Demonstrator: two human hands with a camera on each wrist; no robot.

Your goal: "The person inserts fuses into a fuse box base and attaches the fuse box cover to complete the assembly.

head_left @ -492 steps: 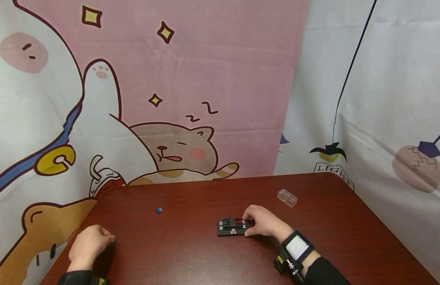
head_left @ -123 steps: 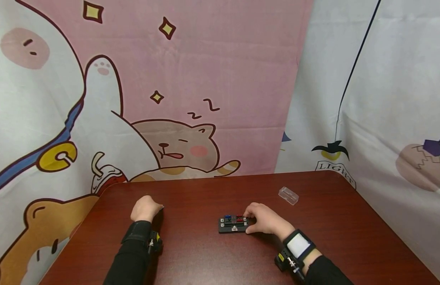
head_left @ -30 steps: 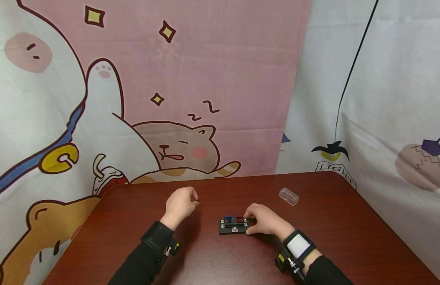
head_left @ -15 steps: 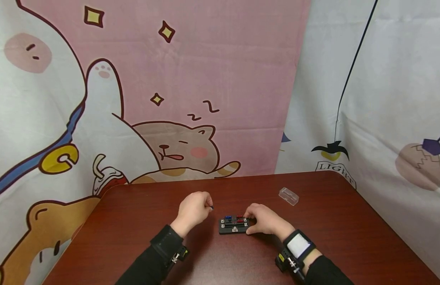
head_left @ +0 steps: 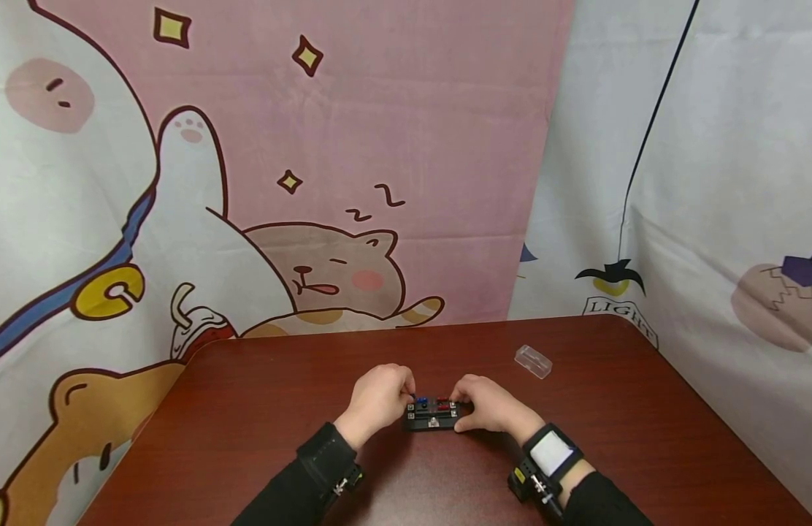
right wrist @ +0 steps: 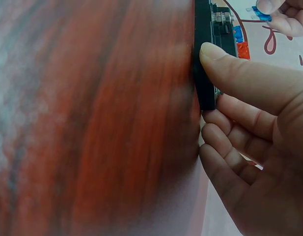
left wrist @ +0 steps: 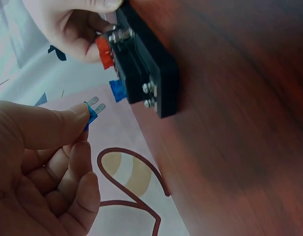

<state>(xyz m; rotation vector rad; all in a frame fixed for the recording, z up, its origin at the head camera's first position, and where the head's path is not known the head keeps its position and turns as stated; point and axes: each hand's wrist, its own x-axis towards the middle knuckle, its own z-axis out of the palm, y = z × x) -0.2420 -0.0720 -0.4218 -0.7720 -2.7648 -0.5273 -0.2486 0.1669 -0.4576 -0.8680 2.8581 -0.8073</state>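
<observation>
A black fuse block (head_left: 432, 416) with metal screw terminals lies on the table. Red blade fuses (left wrist: 105, 52) sit in it towards my right hand, and a blue one (left wrist: 118, 90) sits near the other end. Between thumb and forefinger, my left hand (head_left: 377, 398) pinches a loose blue blade fuse (left wrist: 92, 115), its two metal prongs pointing at the block but apart from it in the left wrist view. My right hand (head_left: 494, 408) grips the block's right end, thumb on the near side and fingers behind.
A clear plastic cover (head_left: 533, 361) lies on the brown table (head_left: 610, 438), behind and right of the block. Beyond the table's back edge hangs a cartoon-printed cloth (head_left: 445, 146).
The left hand has picked up the loose blue fuse from the table's left side and carried it right, to the block's left end. A blue fuse now sits in the block. The right hand stays put.
</observation>
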